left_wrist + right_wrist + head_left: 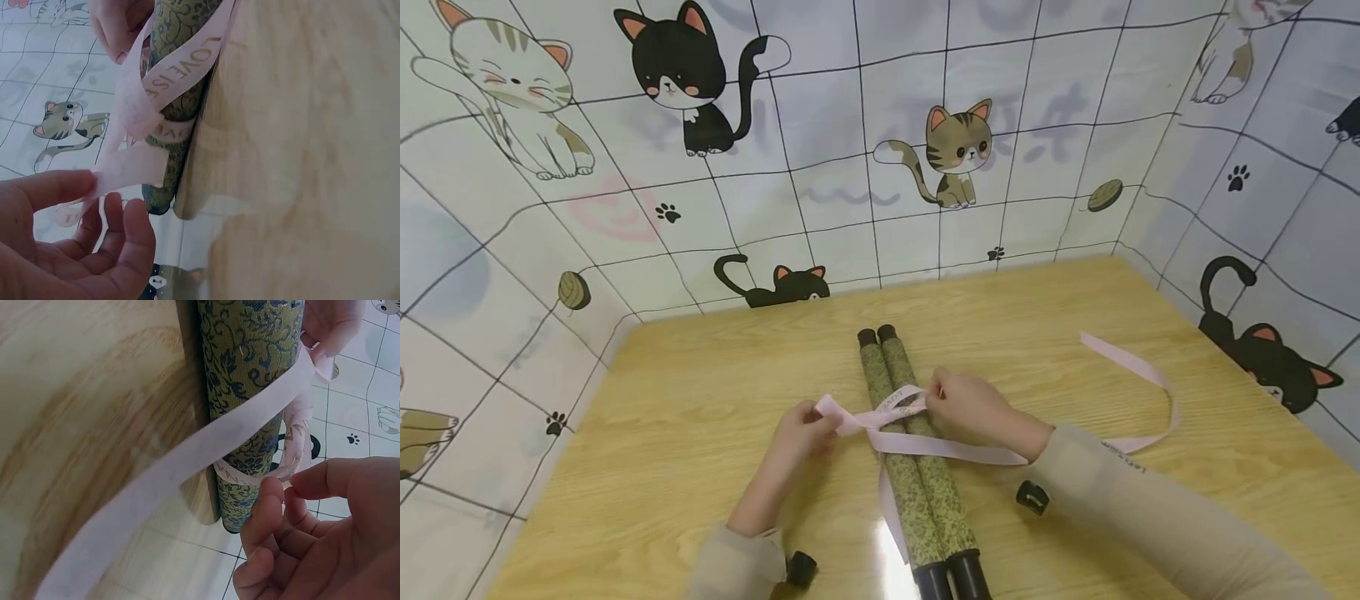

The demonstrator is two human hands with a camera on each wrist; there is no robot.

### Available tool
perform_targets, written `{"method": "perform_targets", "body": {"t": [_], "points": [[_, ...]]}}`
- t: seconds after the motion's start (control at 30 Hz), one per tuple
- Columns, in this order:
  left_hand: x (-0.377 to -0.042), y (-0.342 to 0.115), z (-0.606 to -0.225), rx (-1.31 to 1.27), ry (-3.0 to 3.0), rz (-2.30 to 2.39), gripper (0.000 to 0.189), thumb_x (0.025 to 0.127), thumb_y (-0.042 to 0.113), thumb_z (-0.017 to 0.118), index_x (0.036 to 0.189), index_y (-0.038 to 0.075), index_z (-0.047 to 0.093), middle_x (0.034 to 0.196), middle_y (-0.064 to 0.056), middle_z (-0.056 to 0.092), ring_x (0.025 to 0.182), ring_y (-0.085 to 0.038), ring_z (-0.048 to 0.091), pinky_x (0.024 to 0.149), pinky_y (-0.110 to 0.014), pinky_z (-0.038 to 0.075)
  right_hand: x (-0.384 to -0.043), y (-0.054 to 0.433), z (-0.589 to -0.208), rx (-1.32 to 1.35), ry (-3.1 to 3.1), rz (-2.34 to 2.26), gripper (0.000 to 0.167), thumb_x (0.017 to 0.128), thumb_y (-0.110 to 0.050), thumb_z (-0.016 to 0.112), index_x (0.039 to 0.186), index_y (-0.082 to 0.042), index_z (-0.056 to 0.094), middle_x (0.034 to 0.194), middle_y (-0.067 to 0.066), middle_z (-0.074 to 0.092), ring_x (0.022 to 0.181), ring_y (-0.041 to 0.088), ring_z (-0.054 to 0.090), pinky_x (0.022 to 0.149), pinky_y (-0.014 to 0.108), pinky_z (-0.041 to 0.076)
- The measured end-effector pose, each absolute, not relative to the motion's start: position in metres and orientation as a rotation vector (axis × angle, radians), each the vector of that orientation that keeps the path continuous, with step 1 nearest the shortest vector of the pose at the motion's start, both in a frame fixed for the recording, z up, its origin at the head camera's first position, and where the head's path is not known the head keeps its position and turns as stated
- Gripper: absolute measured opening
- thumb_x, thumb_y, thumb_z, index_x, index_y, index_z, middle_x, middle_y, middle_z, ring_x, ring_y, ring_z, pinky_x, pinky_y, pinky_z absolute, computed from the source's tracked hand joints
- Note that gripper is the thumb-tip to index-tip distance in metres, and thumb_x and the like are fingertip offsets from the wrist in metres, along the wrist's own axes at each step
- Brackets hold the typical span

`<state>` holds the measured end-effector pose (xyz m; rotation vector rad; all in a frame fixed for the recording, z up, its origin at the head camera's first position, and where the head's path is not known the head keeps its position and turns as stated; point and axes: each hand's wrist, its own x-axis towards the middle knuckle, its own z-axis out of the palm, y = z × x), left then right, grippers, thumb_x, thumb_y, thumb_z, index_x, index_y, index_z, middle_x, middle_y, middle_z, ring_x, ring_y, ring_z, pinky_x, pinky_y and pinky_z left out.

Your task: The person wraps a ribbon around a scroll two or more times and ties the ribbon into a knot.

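Note:
Two long rolls [910, 500], covered in green-gold patterned cloth with black ends, lie side by side on the table. A pink ribbon [955, 451] with printed lettering goes around them, crossing on top in a loop. Left of the rolls, my left hand [797, 437] pinches a short cut end of the ribbon [131, 169] between thumb and finger. My right hand [973, 408], over the right roll, pinches the ribbon loop [297, 444] between thumb and forefinger. The crossing's underside is hidden. A long ribbon tail passes under the right forearm.
The wooden table [715, 375] meets cat-printed wall sheeting [820, 167] at the back and sides. The ribbon's far tail [1168, 408] curls over the table at right. A small black piece [1032, 497] shows beside the right sleeve, another [801, 569] beside the left sleeve.

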<state>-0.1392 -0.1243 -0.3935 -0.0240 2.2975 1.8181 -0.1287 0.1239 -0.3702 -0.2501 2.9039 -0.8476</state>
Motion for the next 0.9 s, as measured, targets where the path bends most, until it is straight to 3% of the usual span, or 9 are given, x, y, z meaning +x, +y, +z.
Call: {"method": "perform_targets", "body": {"t": [0.1,0.2,0.37,0.5,0.63,0.73,0.83,0.9], "points": [[-0.139,-0.129,-0.394,-0.086,2.302,1.729,0.018,0.088,0.012,0.061,0.09,-0.004,0.053,0.08,-0.011,0.06,0.069,-0.019,0.06,0.061,-0.034,0.052,-0.127,0.124,-0.374,-0.247,2.894,-0.879,0.017,0.094,-0.019,0.041,0.094,-0.01,0.055,0.062,0.0,0.051,0.046,0.012,0.038,0.046,0.027,0.034],[-0.14,-0.132,-0.392,-0.069,2.314,1.649,0.021,0.09,0.014,0.058,0.098,-0.005,0.055,0.088,-0.014,0.061,0.074,-0.023,0.061,0.063,-0.035,0.053,-0.126,0.126,-0.376,-0.255,2.908,-0.881,0.016,0.094,-0.02,0.043,0.094,-0.01,0.056,0.057,0.001,0.048,0.044,0.011,0.034,0.044,0.026,0.03],[-0.14,-0.137,-0.382,0.058,2.456,1.481,0.045,0.086,0.009,0.052,0.127,-0.007,0.044,0.12,-0.025,0.051,0.096,-0.032,0.056,0.07,-0.038,0.051,-0.123,0.131,-0.376,-0.281,2.904,-0.89,0.014,0.093,-0.019,0.047,0.092,-0.01,0.057,0.064,-0.002,0.053,0.047,0.011,0.038,0.045,0.026,0.034],[-0.135,-0.131,-0.371,0.172,2.648,1.302,0.056,0.081,0.005,0.052,0.135,-0.003,0.04,0.134,-0.028,0.037,0.111,-0.039,0.048,0.074,-0.039,0.049,-0.118,0.139,-0.375,-0.351,2.884,-0.867,0.016,0.093,-0.019,0.05,0.094,-0.008,0.061,0.073,-0.002,0.059,0.054,0.01,0.046,0.051,0.027,0.041],[-0.127,-0.118,-0.36,0.282,2.784,1.153,0.048,0.081,0.004,0.053,0.129,0.002,0.051,0.134,-0.028,0.036,0.113,-0.041,0.046,0.068,-0.036,0.046,-0.107,0.144,-0.375,-0.436,2.85,-0.751,0.019,0.092,-0.021,0.056,0.1,-0.007,0.066,0.087,0.001,0.066,0.07,0.012,0.057,0.064,0.031,0.048],[-0.122,-0.109,-0.354,0.351,2.852,1.069,0.039,0.082,0.004,0.055,0.121,0.006,0.058,0.129,-0.023,0.044,0.109,-0.037,0.049,0.069,-0.039,0.046,-0.098,0.145,-0.375,-0.485,2.823,-0.655,0.027,0.088,-0.018,0.062,0.111,-0.005,0.064,0.095,0.005,0.068,0.08,0.018,0.063,0.067,0.035,0.05],[-0.116,-0.098,-0.35,0.47,2.866,1.021,0.027,0.084,0.005,0.056,0.11,0.006,0.063,0.112,-0.014,0.056,0.095,-0.027,0.056,0.071,-0.038,0.047,-0.091,0.144,-0.377,-0.49,2.797,-0.606,0.038,0.084,-0.015,0.065,0.121,-0.007,0.058,0.089,0.004,0.068,0.07,0.017,0.061,0.058,0.035,0.049],[-0.112,-0.089,-0.349,0.573,2.835,1.008,0.019,0.086,0.007,0.058,0.103,0.006,0.065,0.098,-0.008,0.06,0.081,-0.02,0.057,0.064,-0.032,0.047,-0.087,0.145,-0.377,-0.497,2.794,-0.591,0.039,0.083,-0.013,0.067,0.12,-0.01,0.057,0.08,0.0,0.065,0.061,0.014,0.057,0.052,0.032,0.047]]}}
